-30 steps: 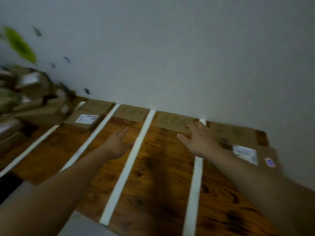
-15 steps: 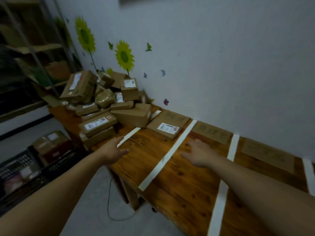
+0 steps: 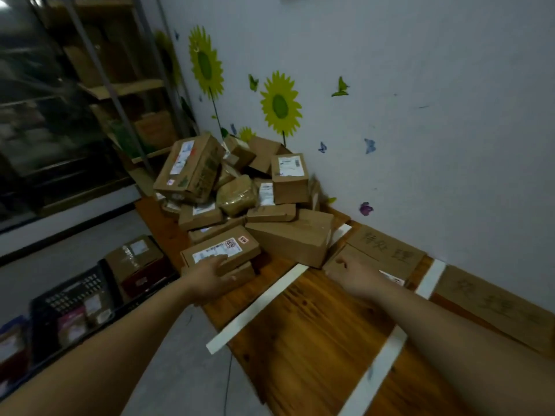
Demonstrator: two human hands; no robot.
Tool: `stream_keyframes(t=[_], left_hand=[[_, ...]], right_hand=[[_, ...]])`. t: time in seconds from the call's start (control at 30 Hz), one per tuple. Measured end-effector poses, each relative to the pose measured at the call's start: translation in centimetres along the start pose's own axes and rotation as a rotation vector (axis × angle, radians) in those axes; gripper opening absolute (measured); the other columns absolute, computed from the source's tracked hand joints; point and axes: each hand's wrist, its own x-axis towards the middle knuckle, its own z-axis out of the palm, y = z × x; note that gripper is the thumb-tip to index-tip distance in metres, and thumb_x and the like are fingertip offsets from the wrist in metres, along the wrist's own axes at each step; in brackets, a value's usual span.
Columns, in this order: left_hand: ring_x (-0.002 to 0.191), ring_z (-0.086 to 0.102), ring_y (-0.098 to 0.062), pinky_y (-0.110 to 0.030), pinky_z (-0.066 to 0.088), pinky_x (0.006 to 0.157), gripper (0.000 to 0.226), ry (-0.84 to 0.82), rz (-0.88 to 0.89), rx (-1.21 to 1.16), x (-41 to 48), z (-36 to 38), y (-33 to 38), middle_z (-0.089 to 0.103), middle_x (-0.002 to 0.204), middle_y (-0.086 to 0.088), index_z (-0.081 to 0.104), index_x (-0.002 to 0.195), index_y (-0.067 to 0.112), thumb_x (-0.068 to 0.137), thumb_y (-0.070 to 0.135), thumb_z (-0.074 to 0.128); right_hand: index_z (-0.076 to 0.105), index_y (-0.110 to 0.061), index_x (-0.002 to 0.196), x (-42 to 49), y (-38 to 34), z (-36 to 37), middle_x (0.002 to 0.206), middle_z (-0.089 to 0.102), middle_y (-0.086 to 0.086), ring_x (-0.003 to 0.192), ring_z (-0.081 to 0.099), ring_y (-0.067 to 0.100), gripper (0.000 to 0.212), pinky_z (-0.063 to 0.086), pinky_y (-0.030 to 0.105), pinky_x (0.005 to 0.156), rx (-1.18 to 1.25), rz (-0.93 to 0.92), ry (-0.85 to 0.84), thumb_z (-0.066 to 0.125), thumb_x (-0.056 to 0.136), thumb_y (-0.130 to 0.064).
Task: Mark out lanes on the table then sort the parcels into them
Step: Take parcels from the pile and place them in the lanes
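Two tape strips cross the table point(image 3: 300, 355): a left strip point(image 3: 258, 307) and a right strip point(image 3: 378, 373). Between them one flat parcel point(image 3: 353, 254) lies just before a cardboard sign point(image 3: 390, 247) at the wall. Unsorted parcels sit in a pile point(image 3: 240, 187) at the table's left end, mostly beyond the left strip. Left hand point(image 3: 210, 277) rests on a labelled parcel point(image 3: 222, 249) at the pile's near edge, fingers straight across its top. Right hand point(image 3: 357, 277) is over the flat parcel. Its fingers are hidden, so their spread cannot be told. Contact not confirmed.
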Motion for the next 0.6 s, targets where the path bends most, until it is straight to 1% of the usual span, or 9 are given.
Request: stream_keyframes(t=[0.07, 0.13, 0.17, 0.23, 0.3, 0.4, 0.5, 0.53, 0.6], left_hand=[[0.135, 0.036, -0.027, -0.037, 0.035, 0.109, 0.066, -0.001, -0.052, -0.031, 2.5, -1.5, -1.4, 0.032, 0.151, -0.009, 0.03, 0.146, 0.021, 0.09, 0.039, 0.059], [0.122, 0.05, -0.024, -0.037, 0.043, 0.102, 0.067, -0.025, -0.052, -0.149, 4.6, -2.5, -2.8, 0.046, 0.141, -0.005, 0.041, 0.138, 0.027, 0.079, 0.047, 0.067], [0.119, 0.052, -0.024, -0.036, 0.046, 0.098, 0.065, -0.037, -0.058, -0.198, 5.7, -2.7, -3.6, 0.049, 0.137, -0.002, 0.041, 0.135, 0.028, 0.079, 0.046, 0.068], [0.124, 0.047, -0.027, -0.03, 0.043, 0.093, 0.057, -0.096, -0.127, -0.229, 7.9, -2.8, -5.2, 0.044, 0.131, -0.001, 0.032, 0.14, 0.021, 0.092, 0.031, 0.059], [0.123, 0.047, -0.029, -0.033, 0.043, 0.097, 0.055, -0.109, -0.202, -0.223, 10.0, -2.8, -7.1, 0.043, 0.137, -0.008, 0.028, 0.142, 0.014, 0.095, 0.027, 0.054], [0.123, 0.049, -0.029, -0.035, 0.044, 0.096, 0.062, -0.106, -0.253, -0.271, 12.8, -3.1, -10.3, 0.046, 0.138, -0.011, 0.027, 0.142, 0.012, 0.091, 0.025, 0.06], [0.125, 0.048, -0.028, -0.038, 0.043, 0.098, 0.063, -0.154, -0.222, -0.371, 14.9, -3.2, -13.1, 0.05, 0.136, -0.01, 0.029, 0.141, 0.014, 0.088, 0.017, 0.064], [0.125, 0.049, -0.027, -0.04, 0.043, 0.101, 0.062, -0.179, -0.198, -0.395, 15.5, -3.2, -13.9, 0.051, 0.135, -0.009, 0.031, 0.14, 0.016, 0.088, 0.018, 0.065], [0.122, 0.051, -0.026, -0.04, 0.044, 0.102, 0.06, -0.188, -0.171, -0.441, 16.5, -3.5, -15.3, 0.053, 0.134, -0.007, 0.034, 0.139, 0.018, 0.087, 0.019, 0.065]], right_hand=[[0.047, -0.019, 0.134, 2.9, -1.5, 0.7, 0.132, 0.054, 0.004, 0.104, 0.054, 0.016, 0.046, 0.045, 0.031, 0.087, 0.082, 0.007, -0.008, 0.05, 0.096, -0.043], [0.045, -0.018, 0.136, 5.5, -2.9, 2.0, 0.133, 0.054, 0.005, 0.108, 0.054, 0.019, 0.051, 0.046, 0.032, 0.09, 0.122, 0.02, -0.028, 0.052, 0.093, -0.045], [0.044, -0.016, 0.138, 6.8, -3.6, 2.8, 0.134, 0.053, 0.005, 0.112, 0.054, 0.02, 0.055, 0.046, 0.034, 0.093, 0.134, 0.027, -0.046, 0.053, 0.093, -0.047], [0.043, -0.015, 0.139, 9.5, -5.2, 4.4, 0.134, 0.053, 0.005, 0.111, 0.055, 0.02, 0.06, 0.048, 0.036, 0.094, 0.163, 0.052, -0.073, 0.053, 0.091, -0.05], [0.043, -0.016, 0.141, 12.1, -7.2, 5.9, 0.133, 0.054, 0.005, 0.11, 0.056, 0.02, 0.062, 0.049, 0.035, 0.093, 0.186, 0.072, -0.071, 0.054, 0.09, -0.05], [0.04, -0.015, 0.143, 15.3, -10.5, 8.3, 0.139, 0.049, 0.006, 0.12, 0.052, 0.023, 0.061, 0.044, 0.034, 0.098, 0.206, 0.116, -0.074, 0.055, 0.092, -0.045], [0.046, -0.016, 0.137, 18.0, -13.4, 10.7, 0.137, 0.052, 0.003, 0.119, 0.052, 0.023, 0.059, 0.043, 0.035, 0.099, 0.266, 0.143, -0.046, 0.059, 0.088, -0.047], [0.044, -0.018, 0.139, 19.0, -14.1, 11.6, 0.139, 0.051, 0.004, 0.12, 0.052, 0.023, 0.065, 0.043, 0.037, 0.101, 0.285, 0.154, -0.025, 0.061, 0.085, -0.051], [0.026, -0.022, 0.149, 20.3, -15.5, 13.0, 0.147, 0.042, 0.002, 0.128, 0.046, 0.025, 0.081, 0.039, 0.033, 0.102, 0.36, 0.194, -0.021, 0.062, 0.083, -0.054]])
